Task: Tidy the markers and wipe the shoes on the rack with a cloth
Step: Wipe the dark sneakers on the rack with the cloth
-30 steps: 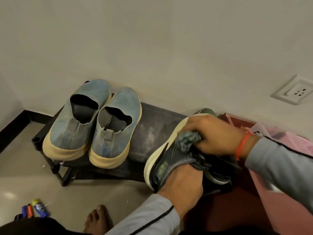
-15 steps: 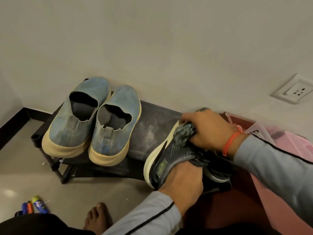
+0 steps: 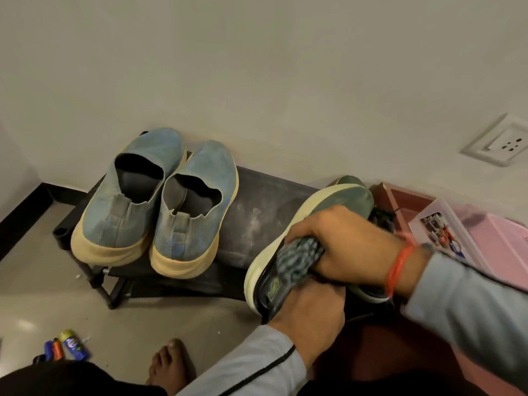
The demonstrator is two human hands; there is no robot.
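Note:
A dark grey sneaker (image 3: 340, 201) with a cream sole lies tilted at the right end of the black shoe rack (image 3: 265, 207). My left hand (image 3: 311, 318) grips its heel end from below. My right hand (image 3: 343, 250) holds a bunched grey patterned cloth (image 3: 297, 258) and presses it on the sneaker's side near the heel. A second dark shoe sits partly hidden behind my right hand. Two blue slip-on shoes (image 3: 160, 201) with cream soles stand side by side on the rack's left part. Several markers (image 3: 65, 347) lie on the floor at the lower left.
The rack stands against a pale wall with a socket (image 3: 500, 144) at the right. A pink plastic box (image 3: 491, 241) with a white lid sits right of the rack. My bare foot (image 3: 168, 364) is on the tiled floor, near the markers.
My right hand slid the cloth along the sneaker from the toe side down toward the heel, nearer my left hand. The sneaker's toe now shows uncovered.

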